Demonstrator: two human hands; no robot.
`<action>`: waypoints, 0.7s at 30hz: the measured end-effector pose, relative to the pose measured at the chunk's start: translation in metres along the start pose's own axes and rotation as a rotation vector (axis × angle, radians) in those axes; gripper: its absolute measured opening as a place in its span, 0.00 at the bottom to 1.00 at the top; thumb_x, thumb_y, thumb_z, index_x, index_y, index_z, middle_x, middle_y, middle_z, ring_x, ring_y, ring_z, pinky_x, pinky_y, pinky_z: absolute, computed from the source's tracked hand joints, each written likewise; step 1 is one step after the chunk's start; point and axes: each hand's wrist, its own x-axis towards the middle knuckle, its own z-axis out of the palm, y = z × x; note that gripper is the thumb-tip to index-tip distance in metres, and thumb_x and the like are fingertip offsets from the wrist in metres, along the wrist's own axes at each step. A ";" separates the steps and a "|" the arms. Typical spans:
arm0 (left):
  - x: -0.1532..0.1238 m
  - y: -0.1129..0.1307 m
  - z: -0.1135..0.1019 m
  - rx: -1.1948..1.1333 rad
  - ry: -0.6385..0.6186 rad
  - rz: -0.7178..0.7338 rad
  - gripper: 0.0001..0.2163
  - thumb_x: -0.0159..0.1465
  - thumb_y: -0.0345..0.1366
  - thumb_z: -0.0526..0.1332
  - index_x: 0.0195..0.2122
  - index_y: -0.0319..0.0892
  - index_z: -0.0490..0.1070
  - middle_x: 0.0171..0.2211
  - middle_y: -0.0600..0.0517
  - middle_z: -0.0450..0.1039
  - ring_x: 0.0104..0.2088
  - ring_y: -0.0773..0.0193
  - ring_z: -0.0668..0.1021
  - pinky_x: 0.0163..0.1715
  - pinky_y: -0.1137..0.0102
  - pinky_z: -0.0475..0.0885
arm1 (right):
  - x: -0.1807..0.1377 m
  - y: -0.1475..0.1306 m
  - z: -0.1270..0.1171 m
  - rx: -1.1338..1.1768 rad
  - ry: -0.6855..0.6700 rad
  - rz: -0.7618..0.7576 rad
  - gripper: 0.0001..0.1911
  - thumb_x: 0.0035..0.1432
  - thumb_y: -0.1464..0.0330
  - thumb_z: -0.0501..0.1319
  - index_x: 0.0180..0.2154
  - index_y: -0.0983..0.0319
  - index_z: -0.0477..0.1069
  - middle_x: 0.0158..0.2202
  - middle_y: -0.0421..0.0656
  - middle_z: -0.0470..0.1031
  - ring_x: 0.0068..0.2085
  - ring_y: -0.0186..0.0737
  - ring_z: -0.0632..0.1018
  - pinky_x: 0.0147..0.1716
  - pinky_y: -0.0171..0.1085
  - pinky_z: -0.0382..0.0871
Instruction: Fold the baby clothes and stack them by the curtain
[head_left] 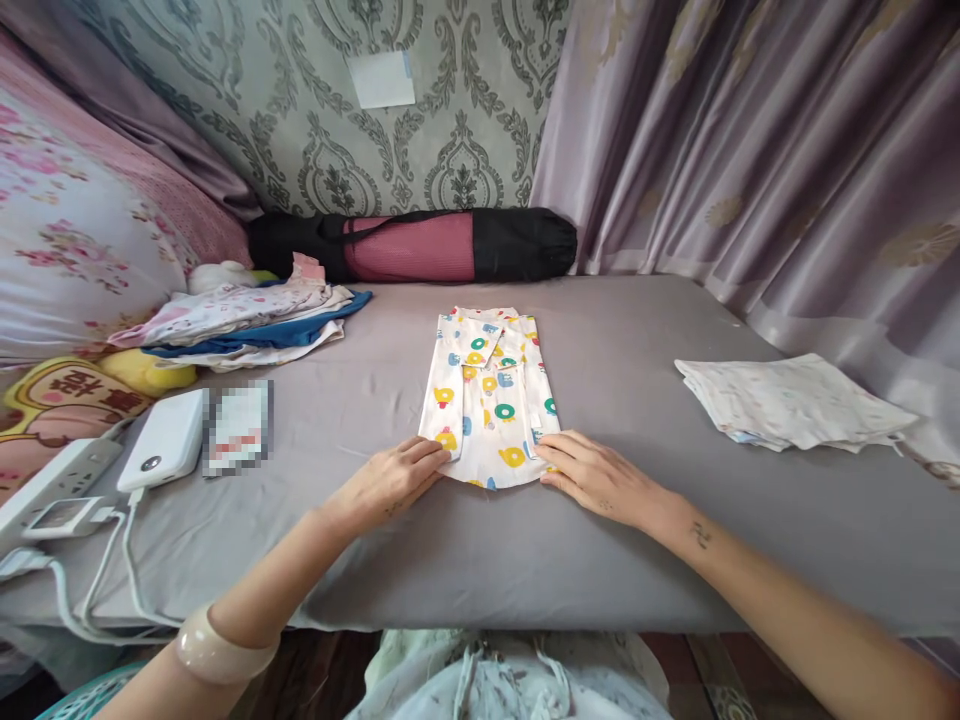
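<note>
A small white shirt point(491, 395) printed with coloured rings and shapes lies folded into a narrow strip on the grey bed sheet point(630, 340). My left hand point(390, 482) rests flat on the sheet with its fingertips on the shirt's near left corner. My right hand point(596, 475) lies flat at the near right corner, fingers stretched onto the hem. Both hands are open and hold nothing.
A folded pale cloth point(791, 402) lies at the right. A pile of clothes point(247, 320) sits back left, with a rolled pink mat in a black bag point(412, 245) against the wall. A white power bank point(165, 438), a power strip point(52, 480) and cables lie at left.
</note>
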 end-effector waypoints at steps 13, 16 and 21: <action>-0.002 -0.034 0.006 -0.119 0.077 -0.083 0.16 0.67 0.30 0.51 0.54 0.44 0.68 0.53 0.45 0.71 0.53 0.55 0.72 0.52 0.59 0.69 | -0.004 0.023 0.004 0.112 0.090 0.102 0.28 0.58 0.79 0.50 0.59 0.58 0.65 0.57 0.47 0.70 0.56 0.46 0.72 0.55 0.47 0.69; 0.002 -0.043 0.006 -0.187 0.110 -0.124 0.14 0.66 0.34 0.53 0.50 0.43 0.72 0.49 0.44 0.73 0.49 0.56 0.74 0.50 0.60 0.69 | 0.003 0.030 0.005 0.165 0.089 0.137 0.22 0.59 0.76 0.52 0.53 0.56 0.70 0.52 0.46 0.72 0.52 0.46 0.73 0.50 0.45 0.71; 0.006 -0.049 0.008 -0.233 0.137 -0.213 0.13 0.67 0.39 0.52 0.44 0.44 0.76 0.45 0.46 0.73 0.45 0.58 0.73 0.49 0.61 0.68 | 0.010 0.035 0.004 0.207 0.112 0.184 0.17 0.61 0.73 0.53 0.46 0.56 0.75 0.47 0.45 0.73 0.47 0.43 0.75 0.46 0.43 0.71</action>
